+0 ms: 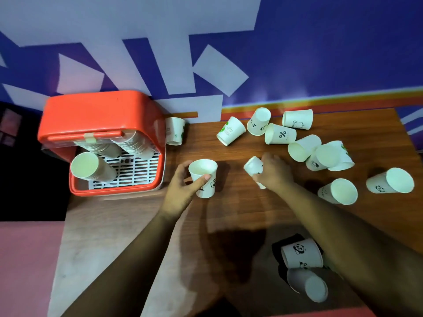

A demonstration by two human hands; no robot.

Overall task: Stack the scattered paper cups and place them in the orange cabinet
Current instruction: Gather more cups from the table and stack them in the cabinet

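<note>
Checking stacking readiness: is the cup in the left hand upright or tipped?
Upright: the cup in the left hand shows its open mouth facing up.

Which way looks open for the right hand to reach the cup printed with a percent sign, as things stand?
Probably yes, straight ahead. The right hand already grips a small cup, so it is occupied, but only bare table lies between it and the percent cup.

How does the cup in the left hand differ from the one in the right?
The left hand holds its panda cup upright, mouth up; the right hand holds its cup tipped on its side. The panda cup shows fully; the other is half hidden. Both are white paper.
</note>
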